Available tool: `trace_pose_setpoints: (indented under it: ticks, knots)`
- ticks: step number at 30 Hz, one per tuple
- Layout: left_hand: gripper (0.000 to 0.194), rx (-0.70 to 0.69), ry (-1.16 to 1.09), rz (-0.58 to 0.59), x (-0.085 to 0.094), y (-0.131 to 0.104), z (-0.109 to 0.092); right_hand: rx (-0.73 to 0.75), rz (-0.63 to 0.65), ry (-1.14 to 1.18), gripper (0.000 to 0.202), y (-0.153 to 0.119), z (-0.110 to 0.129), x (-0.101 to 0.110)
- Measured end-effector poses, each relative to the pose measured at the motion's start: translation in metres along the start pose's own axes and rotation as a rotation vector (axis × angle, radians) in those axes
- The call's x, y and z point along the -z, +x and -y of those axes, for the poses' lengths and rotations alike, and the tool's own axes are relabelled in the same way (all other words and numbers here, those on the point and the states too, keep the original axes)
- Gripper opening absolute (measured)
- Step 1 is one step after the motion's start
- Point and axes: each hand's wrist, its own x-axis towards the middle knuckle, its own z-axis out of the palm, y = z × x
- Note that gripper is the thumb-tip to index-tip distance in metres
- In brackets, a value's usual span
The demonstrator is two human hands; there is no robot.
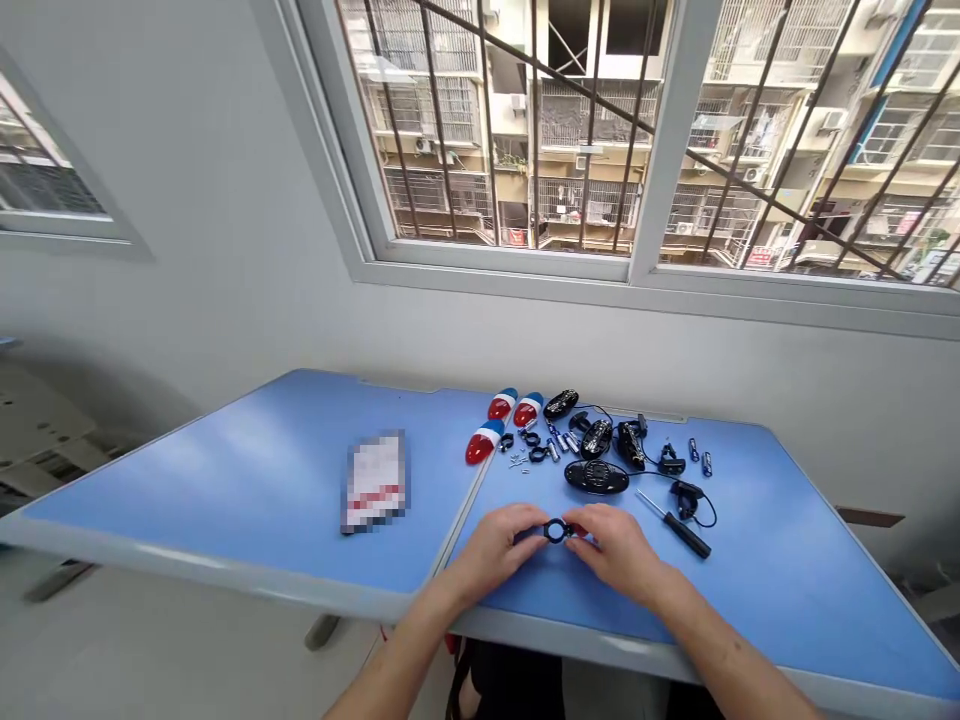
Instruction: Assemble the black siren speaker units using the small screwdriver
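A small black ring clamp (pixel 556 531) is held between my two hands above the blue table near its front edge. My left hand (pixel 501 545) pinches the ring's left side between thumb and fingers. On the other side, my right hand (pixel 611 540) grips it at its right end, where a bit of red shows by the fingers. A screwdriver (pixel 686 535) with a black handle lies to the right of my right hand. Just beyond the hands is a black oval part (pixel 596 477) with a cable.
Red, white and blue covers (pixel 485 442), black clamps (pixel 538 453), small screws, batteries (pixel 706 464) and cabled black parts (pixel 685 497) lie toward the back. A blurred packet (pixel 376 482) is on the left table (pixel 262 480). A seam divides the tabletops.
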Motion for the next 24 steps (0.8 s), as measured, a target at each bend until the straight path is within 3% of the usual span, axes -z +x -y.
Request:
trace_pose_setpoints:
  ticks: [7, 13, 18, 24]
  knots:
    - [0.028, 0.036, -0.017, -0.026, 0.000, -0.007, 0.006, 0.071, -0.059, -0.007, 0.023, 0.007, -0.016, -0.018]
    - [0.020, 0.065, 0.029, -0.181, 0.000, -0.013, 0.022, 0.115, -0.029, 0.027, 0.022, 0.044, -0.013, -0.038]
    - [0.030, 0.135, 0.089, -0.331, 0.004, -0.014, 0.034, -0.004, -0.094, 0.345, 0.022, 0.075, -0.004, -0.050]
    - [0.025, 0.193, 0.137, -0.358, 0.003, -0.012, 0.045, -0.068, -0.101, 0.365, 0.023, 0.085, -0.001, -0.063]
